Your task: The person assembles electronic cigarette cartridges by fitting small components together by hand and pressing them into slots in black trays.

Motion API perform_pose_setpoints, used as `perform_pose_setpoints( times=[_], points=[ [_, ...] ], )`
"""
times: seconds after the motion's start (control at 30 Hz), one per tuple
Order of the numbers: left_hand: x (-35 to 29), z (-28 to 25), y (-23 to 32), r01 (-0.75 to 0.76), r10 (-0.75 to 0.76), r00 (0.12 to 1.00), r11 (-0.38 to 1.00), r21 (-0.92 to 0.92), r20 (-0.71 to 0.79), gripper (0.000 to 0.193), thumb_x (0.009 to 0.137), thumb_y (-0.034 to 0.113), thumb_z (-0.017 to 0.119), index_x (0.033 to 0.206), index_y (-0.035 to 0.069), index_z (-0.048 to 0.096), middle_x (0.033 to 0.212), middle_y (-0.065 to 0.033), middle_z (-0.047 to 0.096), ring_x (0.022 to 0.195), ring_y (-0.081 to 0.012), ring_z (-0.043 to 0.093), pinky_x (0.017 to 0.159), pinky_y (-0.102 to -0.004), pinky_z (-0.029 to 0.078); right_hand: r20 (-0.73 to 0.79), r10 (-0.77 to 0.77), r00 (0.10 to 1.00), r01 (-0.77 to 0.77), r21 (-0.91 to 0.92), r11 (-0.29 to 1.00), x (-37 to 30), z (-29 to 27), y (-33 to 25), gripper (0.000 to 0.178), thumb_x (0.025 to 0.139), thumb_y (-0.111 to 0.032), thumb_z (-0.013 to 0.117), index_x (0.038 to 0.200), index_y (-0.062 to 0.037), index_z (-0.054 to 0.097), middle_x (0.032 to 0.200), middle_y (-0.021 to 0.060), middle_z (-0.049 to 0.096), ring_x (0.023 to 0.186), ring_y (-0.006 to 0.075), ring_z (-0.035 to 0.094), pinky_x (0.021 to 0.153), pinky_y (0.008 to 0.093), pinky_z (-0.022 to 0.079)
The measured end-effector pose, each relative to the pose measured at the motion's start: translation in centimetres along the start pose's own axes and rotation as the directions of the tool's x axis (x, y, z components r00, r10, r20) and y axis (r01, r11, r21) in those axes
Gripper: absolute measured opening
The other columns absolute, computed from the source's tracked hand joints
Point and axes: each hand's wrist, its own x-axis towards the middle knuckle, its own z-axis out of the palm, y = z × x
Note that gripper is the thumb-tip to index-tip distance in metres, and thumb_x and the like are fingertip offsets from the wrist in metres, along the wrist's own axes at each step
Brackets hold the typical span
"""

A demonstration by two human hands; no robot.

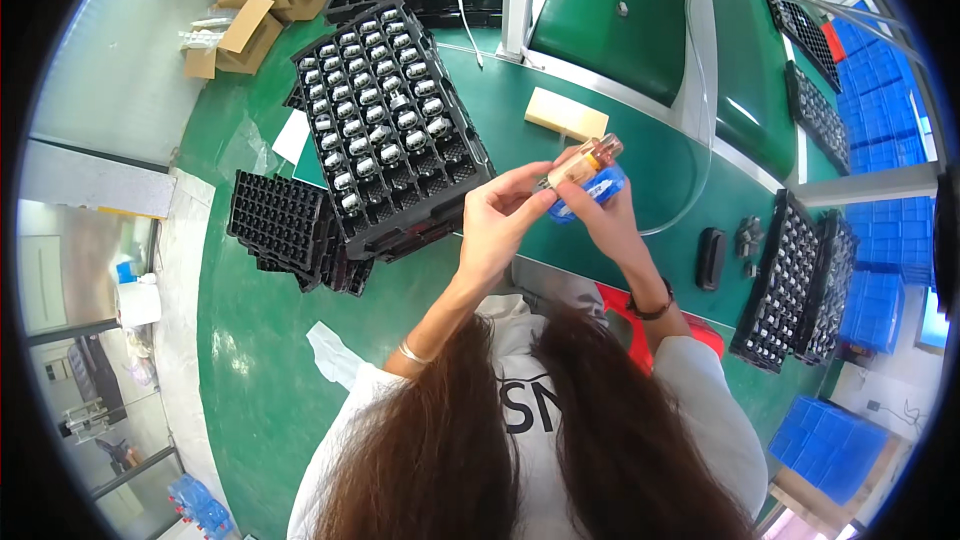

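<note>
Both hands meet over the green workbench (pixel 655 175). Between them is a small see-through, bottle-like item (pixel 572 171) with an amber tint and a pinkish clear end pointing to the far right. A bright blue piece with white marks (pixel 603 186) lies against its near side; whether the two are joined I cannot tell. My left hand (pixel 497 218) pinches the left end with thumb and fingertips. My right hand (pixel 608 220) is wrapped round the blue piece, its thumb pressed on top. A cream-coloured block (pixel 566 114) rests on the bench just beyond the hands.
A stack of black trays (pixel 470 172) with rows of small metal parts stands at left. Emptier black trays (pixel 275 215) sit lower beside it. At right are a black oblong case (pixel 711 258), loose metal parts (pixel 749 237) and more filled trays (pixel 780 280). A thin clear hose (pixel 706 120) loops across the bench.
</note>
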Motion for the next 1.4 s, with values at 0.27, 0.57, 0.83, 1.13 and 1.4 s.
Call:
perform_pose_setpoints(
  times=[0.27, 0.57, 0.83, 1.13, 1.4],
  points=[
    [-1.9, -4.1, 4.0, -0.252, 0.385, 0.907, 0.821, 0.512, -0.172, 0.042, 0.078, 0.005, 0.065, 0.119, 0.003, 0.055, 0.111, -0.0083, 0.059, 0.094, -0.0151, 0.058, 0.079, -0.0279, 0.049, -0.282, -0.188, 0.941, -0.005, -0.566, 0.824, 5.2, -4.1, 1.5, 0.033, 0.081, -0.022, 0.065, 0.103, 0.0002, 0.055, 0.084, 0.0082, 0.063, 0.078, 0.0134, 0.061, 0.071, 0.0265, 0.047],
    [-5.9, -13.0, 6.4, 0.078, 0.487, 0.862, 0.138, 0.987, -0.136, 0.02, 0.077, 0.009, 0.065, 0.096, 0.005, 0.062, 0.095, -0.0077, 0.059, 0.094, -0.0253, 0.054, 0.084, -0.0342, 0.043, -0.238, -0.277, 0.931, -0.015, -0.783, 0.622, 8.2, -5.8, 7.0, 0.044, 0.075, -0.033, 0.07, 0.102, -0.0012, 0.054, 0.081, 0.019, 0.062, 0.076, 0.0335, 0.062, 0.068, 0.035, 0.048],
    [-5.0, -14.3, 6.8, 0.05, 0.477, 0.867, 0.213, 0.976, -0.149, 0.016, 0.074, 0.0, 0.066, 0.09, 0.0, 0.062, 0.086, -0.0072, 0.062, 0.074, -0.0166, 0.057, 0.068, -0.0268, 0.045, -0.294, -0.196, 0.935, -0.104, -0.759, 0.642, 4.6, -6.8, 6.1, 0.069, 0.061, -0.032, 0.083, 0.111, -0.006, 0.043, 0.075, 0.0052, 0.046, 0.065, 0.0156, 0.046, 0.061, 0.0281, 0.042],
    [-4.7, -15.5, 7.5, -0.123, 0.408, 0.874, 0.712, 0.691, -0.266, 0.006, 0.087, 0.005, 0.055, 0.091, 0.0, 0.054, 0.116, -0.0127, 0.058, 0.099, -0.0156, 0.057, 0.086, -0.0267, 0.043, -0.301, -0.111, 0.947, -0.133, -0.686, 0.716, 3.7, -7.3, 6.1, 0.063, 0.061, -0.029, 0.083, 0.108, -0.0079, 0.046, 0.078, 0.0024, 0.044, 0.065, 0.0126, 0.042, 0.06, 0.026, 0.04],
    [-1.6, -6.4, 4.8, -0.094, 0.082, 0.991, 0.989, -0.114, -0.109, 0.011, 0.093, 0.014, 0.047, 0.1, 0.005, 0.046, 0.108, -0.0209, 0.057, 0.093, -0.0245, 0.061, 0.083, -0.0328, 0.052, -0.285, -0.302, 0.91, -0.001, -0.729, 0.685, 7.8, -6.1, 7.2, 0.044, 0.072, -0.024, 0.075, 0.104, -0.0032, 0.053, 0.084, 0.0118, 0.059, 0.069, 0.0202, 0.058, 0.064, 0.0281, 0.047]
  ],
)
